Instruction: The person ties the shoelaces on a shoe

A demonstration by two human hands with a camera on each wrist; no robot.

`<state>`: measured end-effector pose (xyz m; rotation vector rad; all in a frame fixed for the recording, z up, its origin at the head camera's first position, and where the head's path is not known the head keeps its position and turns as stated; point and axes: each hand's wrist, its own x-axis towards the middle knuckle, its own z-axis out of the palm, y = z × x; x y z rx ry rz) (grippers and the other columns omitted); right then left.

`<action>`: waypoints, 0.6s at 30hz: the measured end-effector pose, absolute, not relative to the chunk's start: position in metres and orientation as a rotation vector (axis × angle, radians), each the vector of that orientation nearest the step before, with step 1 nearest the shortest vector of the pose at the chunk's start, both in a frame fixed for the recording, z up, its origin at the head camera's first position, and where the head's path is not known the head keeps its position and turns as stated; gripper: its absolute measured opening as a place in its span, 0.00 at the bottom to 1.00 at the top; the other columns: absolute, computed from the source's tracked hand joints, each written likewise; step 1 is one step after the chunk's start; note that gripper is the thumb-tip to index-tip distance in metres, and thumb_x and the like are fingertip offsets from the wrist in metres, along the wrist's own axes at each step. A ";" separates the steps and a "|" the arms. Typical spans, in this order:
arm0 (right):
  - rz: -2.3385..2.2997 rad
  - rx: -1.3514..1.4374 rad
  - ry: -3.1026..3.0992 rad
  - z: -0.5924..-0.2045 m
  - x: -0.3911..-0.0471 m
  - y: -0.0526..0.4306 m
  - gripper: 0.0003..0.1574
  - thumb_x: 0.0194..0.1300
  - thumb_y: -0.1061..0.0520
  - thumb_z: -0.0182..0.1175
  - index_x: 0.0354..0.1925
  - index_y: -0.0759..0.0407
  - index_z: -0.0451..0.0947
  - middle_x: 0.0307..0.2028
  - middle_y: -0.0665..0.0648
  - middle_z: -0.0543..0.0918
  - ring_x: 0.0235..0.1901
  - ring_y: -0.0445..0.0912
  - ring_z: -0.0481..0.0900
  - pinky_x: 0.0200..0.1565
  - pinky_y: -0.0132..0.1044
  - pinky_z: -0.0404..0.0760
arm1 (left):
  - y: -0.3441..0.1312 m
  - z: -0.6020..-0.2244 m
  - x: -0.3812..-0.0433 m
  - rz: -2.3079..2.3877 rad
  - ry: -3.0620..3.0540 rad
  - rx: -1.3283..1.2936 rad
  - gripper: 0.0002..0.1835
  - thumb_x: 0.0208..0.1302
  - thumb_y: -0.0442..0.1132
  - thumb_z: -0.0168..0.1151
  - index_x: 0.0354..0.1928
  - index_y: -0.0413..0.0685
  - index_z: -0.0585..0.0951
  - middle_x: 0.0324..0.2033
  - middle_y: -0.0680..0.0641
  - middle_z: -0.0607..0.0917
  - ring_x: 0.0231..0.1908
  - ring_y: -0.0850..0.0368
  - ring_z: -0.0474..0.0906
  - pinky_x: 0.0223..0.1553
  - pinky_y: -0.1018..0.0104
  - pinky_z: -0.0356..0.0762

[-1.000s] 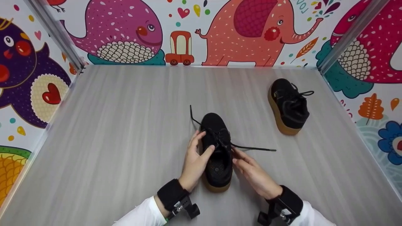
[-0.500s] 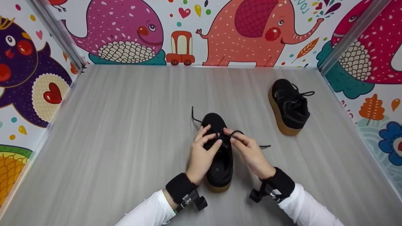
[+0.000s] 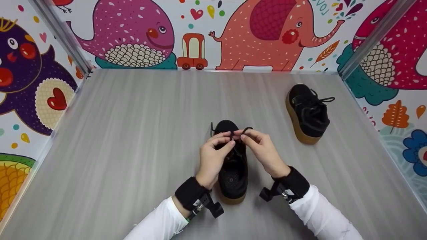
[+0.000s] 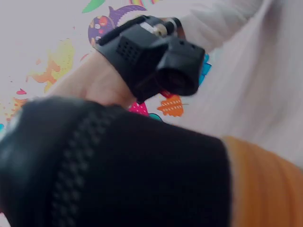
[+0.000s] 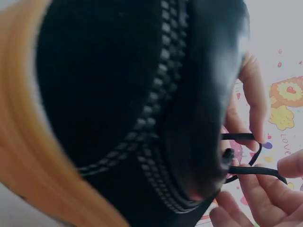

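A black lace-up shoe [image 3: 227,125] with a tan sole stands upright on the floor, its toe pointing away from me. Over its tongue my left hand [image 3: 212,159] pinches the black shoelace [image 5: 258,170] between thumb and finger. My right hand [image 3: 266,152] meets it from the right side, thumb and fingertips holding the lace, which bends up in a small loop. The other lace end sticks out left of the toe. In the right wrist view the shoe's side hides part of both hands. The shoe also fills the lower left wrist view, hiding the left fingers.
A matching black shoe [image 3: 307,115], its lace in a bow, stands at the back right. The grey wood-grain floor [image 3: 143,140] is bounded by printed cartoon panels [image 3: 133,33] behind and at both sides. Wristbands with small cameras [image 3: 216,209] sit on both wrists.
Both hands have moved from the shoe's sides up to the laces and come together over the tongue. The right lace end has been lifted off the floor; the left end has drawn in.
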<state>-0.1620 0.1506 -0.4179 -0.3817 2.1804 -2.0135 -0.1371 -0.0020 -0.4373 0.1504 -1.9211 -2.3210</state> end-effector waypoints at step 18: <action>-1.807 -0.560 2.196 -0.407 -0.177 0.146 0.18 0.72 0.58 0.49 0.34 0.72 0.76 0.29 0.54 0.76 0.33 0.43 0.74 0.39 0.32 0.76 | -0.022 -0.401 -0.159 -1.853 -2.185 -0.387 0.12 0.63 0.44 0.60 0.38 0.45 0.87 0.39 0.50 0.87 0.44 0.57 0.75 0.50 0.64 0.71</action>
